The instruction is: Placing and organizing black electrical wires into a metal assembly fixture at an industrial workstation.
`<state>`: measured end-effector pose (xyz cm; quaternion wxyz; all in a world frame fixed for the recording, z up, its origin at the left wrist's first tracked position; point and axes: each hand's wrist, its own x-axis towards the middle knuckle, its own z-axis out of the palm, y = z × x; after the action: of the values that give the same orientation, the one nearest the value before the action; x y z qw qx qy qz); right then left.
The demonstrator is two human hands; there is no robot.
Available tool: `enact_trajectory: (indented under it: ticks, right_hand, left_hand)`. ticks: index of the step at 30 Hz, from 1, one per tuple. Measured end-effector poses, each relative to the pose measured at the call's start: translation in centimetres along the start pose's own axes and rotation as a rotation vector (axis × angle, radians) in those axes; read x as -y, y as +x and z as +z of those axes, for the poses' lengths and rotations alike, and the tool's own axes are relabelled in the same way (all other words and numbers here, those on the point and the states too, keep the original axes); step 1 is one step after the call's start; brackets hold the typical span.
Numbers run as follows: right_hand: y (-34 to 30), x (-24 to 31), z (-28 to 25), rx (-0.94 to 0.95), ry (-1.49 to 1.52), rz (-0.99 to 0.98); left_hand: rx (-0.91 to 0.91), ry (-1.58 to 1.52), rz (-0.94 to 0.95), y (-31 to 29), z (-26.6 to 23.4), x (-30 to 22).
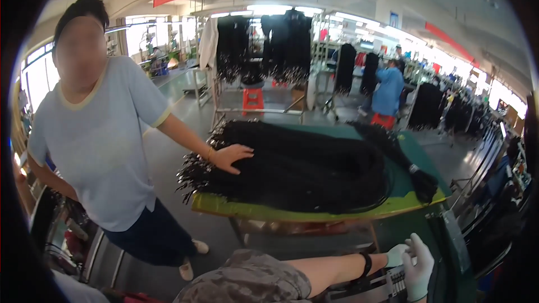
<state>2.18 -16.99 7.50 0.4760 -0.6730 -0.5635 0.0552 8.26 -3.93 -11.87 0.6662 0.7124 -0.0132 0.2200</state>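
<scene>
My left hand [395,255], in a pale glove with a dark band on the wrist, reaches across to the lower right. Its fingers are mostly hidden behind my right hand [418,269], also gloved, which is raised with loosely bent fingers apart and nothing visible in them. Close below both hands sits a metal device [387,289] with a row of slots. To their right, black strips [441,241] lie on a green surface. Beyond, a thick bundle of long black strips [303,163] with shiny ends covers much of a green-topped table [264,213].
At the left stands a person [101,134] in a light blue shirt, one hand [230,157] resting on the bundle. A tied black bundle [421,182] lies at the table's right end. Behind are hanging racks [286,45], a red stool [252,99] and a seated person in blue [388,87].
</scene>
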Motion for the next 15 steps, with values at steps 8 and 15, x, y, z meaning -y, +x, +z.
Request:
enact_trajectory:
  ticks: [8,15]
  right_hand:
    - [-3.5,-14.1,-3.8,-0.255,-0.604,-0.096]
    - [-5.2,-13.3,-4.2,-0.014,-0.493,0.114]
  left_hand:
    - [-0.025,0.408,0.110,-0.3,0.2,-5.6]
    - [0.048,0.201,-0.074,-1.3,-0.1,-6.6]
